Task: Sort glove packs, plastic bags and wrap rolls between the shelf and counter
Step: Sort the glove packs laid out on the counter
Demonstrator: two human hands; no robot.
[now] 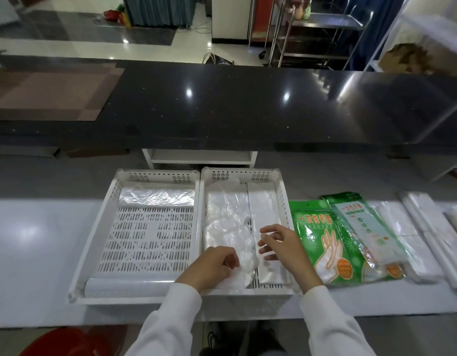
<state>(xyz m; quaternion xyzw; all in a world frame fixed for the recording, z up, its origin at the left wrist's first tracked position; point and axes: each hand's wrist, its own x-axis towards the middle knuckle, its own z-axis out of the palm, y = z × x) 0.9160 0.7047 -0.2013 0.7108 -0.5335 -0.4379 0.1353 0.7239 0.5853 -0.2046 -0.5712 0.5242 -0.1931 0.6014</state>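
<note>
Two white perforated trays stand side by side on the white counter. The left tray [104, 227] holds a wrap roll [157, 197] at its far end and another wrap roll [130, 286] at its near end. The right tray [282, 201] holds a crinkled clear plastic bag pack [226, 222] and a flat white pack [263, 209]. My left hand [212, 268] pinches the near end of the clear bag pack. My right hand [278, 244] hovers with fingers spread over the white pack. Two green glove packs [322, 242] [355, 219] lie right of the trays.
Several clear bag packs [427, 227] lie on the counter at the far right. A raised black countertop [222, 104] runs across behind the trays, with a small white shelf [200, 156] under it. A red stool [65, 343] sits below the counter's near edge.
</note>
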